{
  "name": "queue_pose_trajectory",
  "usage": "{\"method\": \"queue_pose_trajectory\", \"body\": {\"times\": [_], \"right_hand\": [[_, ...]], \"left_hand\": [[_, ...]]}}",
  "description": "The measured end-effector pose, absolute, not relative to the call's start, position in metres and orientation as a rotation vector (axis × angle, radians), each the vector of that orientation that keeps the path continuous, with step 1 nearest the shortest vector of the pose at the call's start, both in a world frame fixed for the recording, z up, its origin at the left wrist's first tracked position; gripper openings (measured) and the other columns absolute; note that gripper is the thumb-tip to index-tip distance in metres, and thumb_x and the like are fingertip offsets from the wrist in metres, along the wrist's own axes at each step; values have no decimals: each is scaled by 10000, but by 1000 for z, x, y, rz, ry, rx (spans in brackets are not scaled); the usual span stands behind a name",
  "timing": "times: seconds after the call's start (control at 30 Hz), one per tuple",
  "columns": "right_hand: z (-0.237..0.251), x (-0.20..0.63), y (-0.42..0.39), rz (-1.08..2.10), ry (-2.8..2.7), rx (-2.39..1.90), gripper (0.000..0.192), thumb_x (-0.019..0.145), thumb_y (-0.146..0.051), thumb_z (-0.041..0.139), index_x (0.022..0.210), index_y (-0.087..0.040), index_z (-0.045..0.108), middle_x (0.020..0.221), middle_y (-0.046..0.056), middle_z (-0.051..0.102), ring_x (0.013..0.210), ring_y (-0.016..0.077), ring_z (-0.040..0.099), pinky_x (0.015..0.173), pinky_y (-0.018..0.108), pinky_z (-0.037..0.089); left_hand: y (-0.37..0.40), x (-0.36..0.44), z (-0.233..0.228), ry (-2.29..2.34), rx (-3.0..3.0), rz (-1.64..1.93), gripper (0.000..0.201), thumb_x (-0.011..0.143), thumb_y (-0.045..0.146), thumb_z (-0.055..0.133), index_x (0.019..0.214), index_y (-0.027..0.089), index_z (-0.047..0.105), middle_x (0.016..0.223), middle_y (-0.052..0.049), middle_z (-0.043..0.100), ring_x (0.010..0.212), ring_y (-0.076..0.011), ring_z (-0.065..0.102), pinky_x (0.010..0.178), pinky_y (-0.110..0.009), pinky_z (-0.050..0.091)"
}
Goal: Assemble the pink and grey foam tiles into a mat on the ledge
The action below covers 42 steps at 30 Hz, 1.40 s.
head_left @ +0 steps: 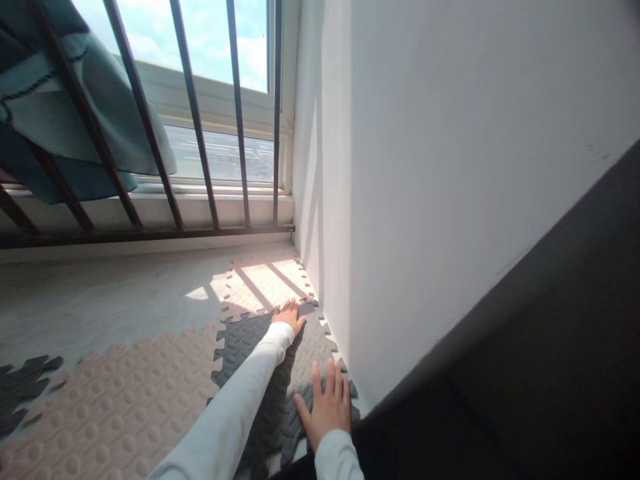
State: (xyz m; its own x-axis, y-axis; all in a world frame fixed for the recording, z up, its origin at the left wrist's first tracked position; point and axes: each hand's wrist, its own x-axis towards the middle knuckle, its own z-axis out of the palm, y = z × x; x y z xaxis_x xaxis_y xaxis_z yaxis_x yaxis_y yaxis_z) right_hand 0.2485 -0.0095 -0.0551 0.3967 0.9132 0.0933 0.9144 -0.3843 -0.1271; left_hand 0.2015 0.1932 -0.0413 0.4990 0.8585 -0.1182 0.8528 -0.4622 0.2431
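Observation:
My left hand lies flat near the seam between a grey foam mat tile and a pale pink foam mat tile beyond it. Lower down, my right hand rests with spread fingers on the near right part of the grey tiling, close to the wall. Neither hand grips anything. The grey tile has a raised leaf-like pattern and toothed edges. Along the seam, the two tiles meet or nearly meet; whether every tooth is locked cannot be made out. My sleeve covers part of the grey surface.
To the left lies a larger pink tile with round bumps, and a dark grey tile at the far left. A white wall borders the right side. Dark railing bars and a hanging cloth stand before the window.

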Motion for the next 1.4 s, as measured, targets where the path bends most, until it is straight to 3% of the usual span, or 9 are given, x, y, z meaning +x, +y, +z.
{"method": "queue_pose_trajectory", "body": {"times": [0.2,0.43,0.57,0.67,0.77,1.03,1.2,1.3,1.4], "right_hand": [[-55,248,-10,-51,-1620,-2502,672,720,-664,360,1270,-278,385,1366,120,311,1267,285,199,1029,457,101],[-61,251,-10,-23,-1681,-2483,672,733,-670,307,1288,-294,349,1374,101,302,1260,301,214,1015,493,126],[-53,249,-9,-62,-1654,-2520,659,738,-663,310,1266,-277,392,1364,115,316,1261,297,211,1014,494,120],[-49,249,-9,-87,-1689,-2514,637,757,-638,310,1266,-264,396,1354,131,328,1254,290,233,1013,479,131],[-50,252,-9,-163,-1747,-2508,642,756,-633,326,1262,-245,405,1337,153,348,1240,295,265,1003,469,159],[-65,260,-4,-298,-1789,-2516,643,727,-599,420,1256,-232,416,1306,157,383,1217,302,301,969,462,212],[-66,255,7,-159,-1664,-2642,555,761,-525,372,1239,-249,429,1307,136,391,1213,286,312,927,485,251],[-53,242,10,13,-1734,-2684,476,733,-387,434,1163,-196,507,1252,140,456,1136,255,415,918,416,294],[-35,225,6,-121,-1756,-2539,468,736,-304,380,1158,-150,507,1249,136,456,1119,230,430,931,377,290]], "left_hand": [[193,223,-37,1415,2339,71,563,828,454,209,1347,237,198,1438,-11,173,1310,-248,92,1034,-546,85],[192,234,-37,1433,2327,90,514,819,430,274,1312,285,285,1433,5,191,1310,-277,57,1002,-609,26],[195,213,-26,1261,2326,-5,559,819,401,295,1341,211,230,1441,-32,146,1298,-255,151,1042,-498,102],[194,157,-15,1290,2317,52,608,815,377,298,1363,159,146,1430,-64,173,1275,-208,240,1056,-390,151],[176,52,-12,1590,2300,-58,636,780,406,346,1356,193,178,1410,-51,236,1281,-224,225,1059,-452,92],[18,-265,-56,2502,1613,-511,678,729,451,376,1330,160,259,1399,-130,246,1265,-290,239,973,-450,278],[-29,-304,-64,2390,1944,-305,556,729,389,382,1269,255,390,1381,-31,321,1258,-229,281,988,-344,284],[-26,-296,-54,2421,2009,-240,500,746,328,353,1226,238,457,1304,-63,440,1170,-251,400,946,-372,326],[-18,-295,-47,2373,2092,-294,485,772,295,291,1198,192,498,1245,-98,497,1082,-265,465,914,-383,342]]}}
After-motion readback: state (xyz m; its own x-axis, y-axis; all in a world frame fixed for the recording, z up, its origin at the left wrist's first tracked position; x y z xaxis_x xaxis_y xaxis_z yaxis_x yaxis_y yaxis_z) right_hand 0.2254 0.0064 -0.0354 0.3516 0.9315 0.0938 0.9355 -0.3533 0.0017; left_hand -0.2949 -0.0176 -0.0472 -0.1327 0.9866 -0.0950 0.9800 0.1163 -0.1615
